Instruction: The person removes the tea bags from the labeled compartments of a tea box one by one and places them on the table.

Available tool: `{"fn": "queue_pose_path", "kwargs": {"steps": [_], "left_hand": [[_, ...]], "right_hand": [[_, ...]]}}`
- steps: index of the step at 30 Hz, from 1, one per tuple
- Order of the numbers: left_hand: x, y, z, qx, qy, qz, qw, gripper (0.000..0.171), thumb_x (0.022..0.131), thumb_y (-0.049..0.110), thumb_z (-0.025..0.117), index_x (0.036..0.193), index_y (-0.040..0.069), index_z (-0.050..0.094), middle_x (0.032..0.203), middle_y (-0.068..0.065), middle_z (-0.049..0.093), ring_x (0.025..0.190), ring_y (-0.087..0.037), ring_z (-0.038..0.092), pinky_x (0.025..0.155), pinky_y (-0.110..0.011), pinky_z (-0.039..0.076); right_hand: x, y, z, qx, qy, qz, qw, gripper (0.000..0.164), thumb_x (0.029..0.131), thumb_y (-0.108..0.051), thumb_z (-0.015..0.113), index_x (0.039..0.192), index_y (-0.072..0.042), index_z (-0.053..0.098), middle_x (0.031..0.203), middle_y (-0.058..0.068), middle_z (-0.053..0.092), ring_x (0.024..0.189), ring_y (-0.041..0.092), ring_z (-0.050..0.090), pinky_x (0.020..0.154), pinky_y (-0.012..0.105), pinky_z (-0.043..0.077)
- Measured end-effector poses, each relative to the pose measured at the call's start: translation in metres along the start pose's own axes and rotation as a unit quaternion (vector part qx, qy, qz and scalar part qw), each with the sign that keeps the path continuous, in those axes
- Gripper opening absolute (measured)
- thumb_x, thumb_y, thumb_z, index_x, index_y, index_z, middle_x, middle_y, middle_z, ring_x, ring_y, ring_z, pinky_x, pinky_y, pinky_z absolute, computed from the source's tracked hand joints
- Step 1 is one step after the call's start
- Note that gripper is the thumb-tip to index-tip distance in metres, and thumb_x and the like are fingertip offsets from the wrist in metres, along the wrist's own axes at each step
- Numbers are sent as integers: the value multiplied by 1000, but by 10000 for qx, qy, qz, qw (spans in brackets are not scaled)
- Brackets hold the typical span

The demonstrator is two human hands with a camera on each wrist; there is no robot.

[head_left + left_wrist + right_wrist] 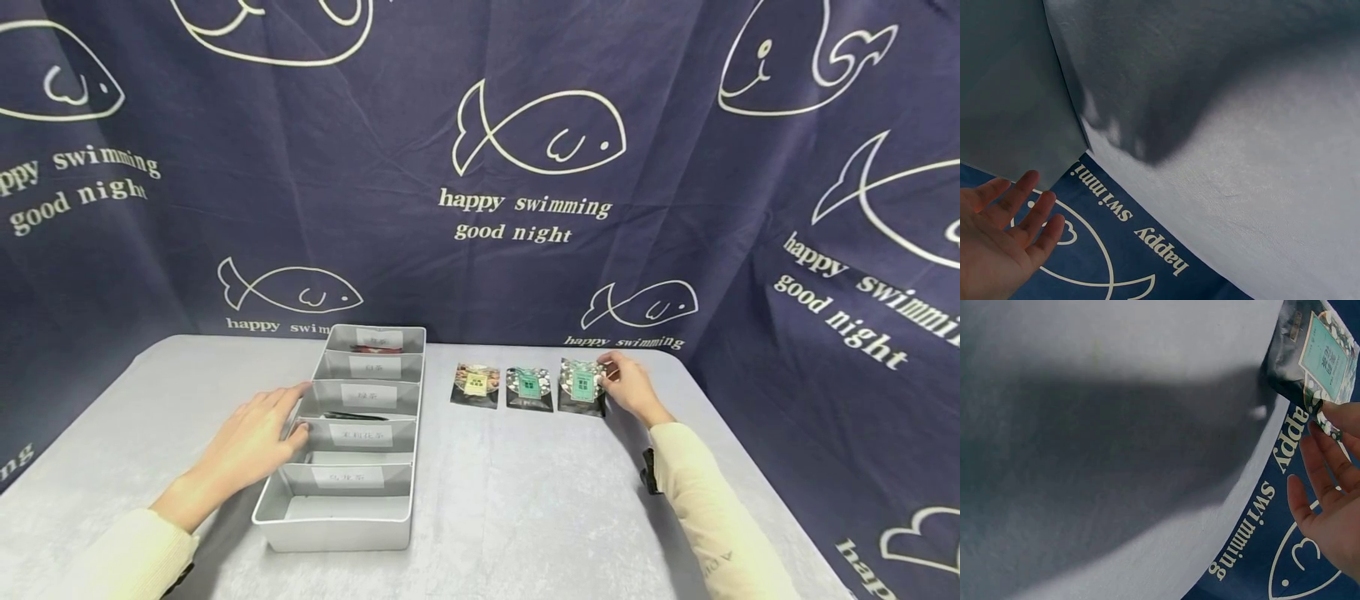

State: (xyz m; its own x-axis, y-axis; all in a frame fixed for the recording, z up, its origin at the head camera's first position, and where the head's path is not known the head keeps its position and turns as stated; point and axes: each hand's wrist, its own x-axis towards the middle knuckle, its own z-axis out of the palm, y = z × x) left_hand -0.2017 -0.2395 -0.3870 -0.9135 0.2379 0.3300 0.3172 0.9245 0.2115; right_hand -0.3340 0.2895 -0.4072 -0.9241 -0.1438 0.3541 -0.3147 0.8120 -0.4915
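My right hand [628, 385] pinches the right edge of a black tea sachet [581, 387] with a teal label and white flower print. In the right wrist view, thumb and forefinger close on its corner while the other fingers spread away. Left of that sachet lie another teal-labelled sachet [529, 388] and a yellow-labelled one [475, 385]. With fingers extended, my left hand [251, 433] rests against the left side of a long grey divided box [337, 533]; the left wrist view shows its fingertips at the box wall.
Several compartments run front to back in the box, each with a white paper label [347, 477]. A red packet [377, 349] lies in the rearmost one, a dark packet [356, 415] in the middle. A navy fish-print curtain [525, 283] borders the light grey table [510, 500].
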Motion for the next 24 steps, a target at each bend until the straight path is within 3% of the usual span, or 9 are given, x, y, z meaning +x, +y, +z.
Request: {"fn": "queue_pose_path", "kwargs": {"steps": [17,24], "left_hand": [[0,0,1,48,-37,-18,10000,57,84,24,55,134,1,40,126,-23,53,115,-44,47,95,-59,37],[0,-1,1,22,-24,-20,10000,57,84,24,55,134,1,40,127,-22,52,115,-43,47,95,-58,37]], "right_hand": [[2,-6,7,-426,-122,226,9988,40,78,-3,57,116,9,50,112,30,54,102,44,53,88,57,41],[5,-17,3,-371,-95,104,9992,41,78,-3,59,116,8,50,112,29,54,99,44,54,88,58,39]]}}
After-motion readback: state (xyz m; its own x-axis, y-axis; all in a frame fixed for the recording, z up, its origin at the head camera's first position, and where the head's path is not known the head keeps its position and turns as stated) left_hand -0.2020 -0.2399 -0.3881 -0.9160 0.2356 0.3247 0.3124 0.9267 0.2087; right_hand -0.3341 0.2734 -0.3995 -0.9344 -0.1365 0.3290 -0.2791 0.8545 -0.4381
